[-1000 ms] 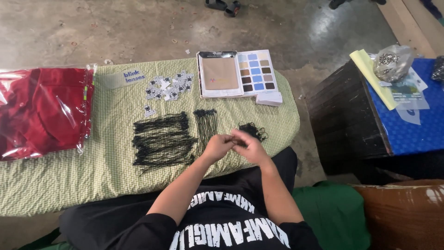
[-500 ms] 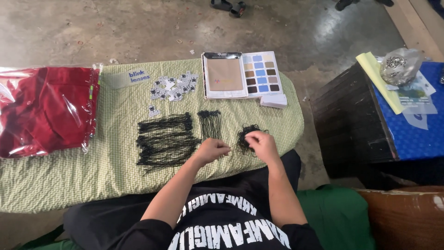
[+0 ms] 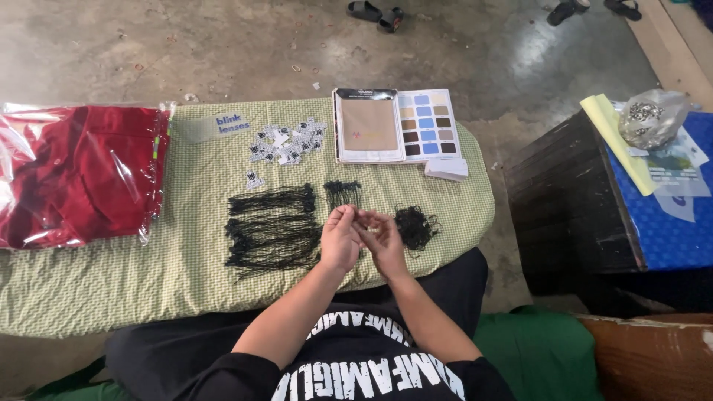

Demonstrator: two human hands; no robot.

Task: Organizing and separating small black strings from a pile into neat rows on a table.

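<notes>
green checked tabletop (image 3: 186,282): both hands, left (image 3: 339,239) and right (image 3: 382,241), pinched together on something tiny, can't tell what, just right of the black string pile (image 3: 271,230). i'd keep fingertips close, work slow.

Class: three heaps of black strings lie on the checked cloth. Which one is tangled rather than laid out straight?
The small heap just beside the right hand. It is a curled clump, while the big bundle and the little bunch lie in straight strands.

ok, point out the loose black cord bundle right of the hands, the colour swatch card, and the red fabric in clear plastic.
loose black cord bundle (image 3: 414,226), head view, middle of tangle
colour swatch card (image 3: 427,126), head view, swatch grid
red fabric in clear plastic (image 3: 74,172), head view, centre
</notes>
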